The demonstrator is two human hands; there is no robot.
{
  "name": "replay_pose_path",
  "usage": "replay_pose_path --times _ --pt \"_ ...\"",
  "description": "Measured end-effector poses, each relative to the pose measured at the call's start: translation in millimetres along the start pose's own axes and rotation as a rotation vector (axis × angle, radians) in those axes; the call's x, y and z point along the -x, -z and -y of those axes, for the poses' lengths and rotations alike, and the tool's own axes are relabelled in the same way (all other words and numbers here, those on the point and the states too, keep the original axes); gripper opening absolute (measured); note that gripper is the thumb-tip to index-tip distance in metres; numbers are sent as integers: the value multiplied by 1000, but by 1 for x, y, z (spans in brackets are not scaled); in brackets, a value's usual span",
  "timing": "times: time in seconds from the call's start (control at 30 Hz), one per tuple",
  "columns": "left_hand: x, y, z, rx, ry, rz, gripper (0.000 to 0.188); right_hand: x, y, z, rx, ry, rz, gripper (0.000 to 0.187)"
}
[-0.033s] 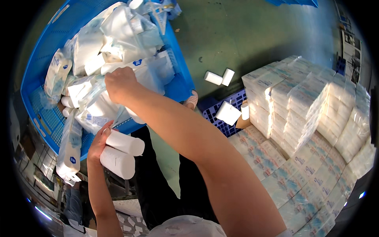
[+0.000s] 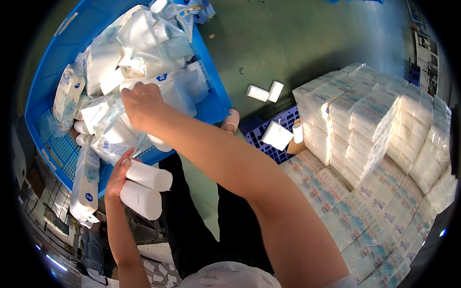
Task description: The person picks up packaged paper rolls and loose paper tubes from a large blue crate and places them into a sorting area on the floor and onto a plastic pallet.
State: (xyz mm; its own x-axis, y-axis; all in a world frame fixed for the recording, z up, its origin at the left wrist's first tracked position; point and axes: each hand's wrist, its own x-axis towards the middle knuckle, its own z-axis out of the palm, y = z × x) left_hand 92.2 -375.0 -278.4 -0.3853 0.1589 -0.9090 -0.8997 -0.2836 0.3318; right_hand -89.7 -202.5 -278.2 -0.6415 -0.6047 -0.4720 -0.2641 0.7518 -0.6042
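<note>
Little has moved since the earlier frame beyond a slight view shift. Your left hand holds two paper rolls beside the blue basket; your right hand is curled, its hold hidden. Expect light, soft rolls: grip the sides gently

A dull green floor spans the upper middle, with a small dark mark on it and a pale bluish sheen toward the right. At the right rim stands what is probably a shelving unit. A bright light strip glows at lower left, a smaller light at lower right
</note>
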Motion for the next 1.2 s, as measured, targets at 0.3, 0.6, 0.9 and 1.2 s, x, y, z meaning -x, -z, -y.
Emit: replay_pose_path --times 0.3,0.6,0.9,1.2 --pt "29 -153 45 235 -46 119 56 266 25 -180 -1567 -492 -937 53" --pt "-221 -399 276 430 514 288 47 517 -291 -386 -2107 -1094 -1835 30" --pt "-257 -536 405 -291 595 390 74 552 -307 -455 -2473 -862 -1982 93" --pt "-196 -408 263 -550 501 463 44 507 -296 -456 -2012 -1481 -1655 81"
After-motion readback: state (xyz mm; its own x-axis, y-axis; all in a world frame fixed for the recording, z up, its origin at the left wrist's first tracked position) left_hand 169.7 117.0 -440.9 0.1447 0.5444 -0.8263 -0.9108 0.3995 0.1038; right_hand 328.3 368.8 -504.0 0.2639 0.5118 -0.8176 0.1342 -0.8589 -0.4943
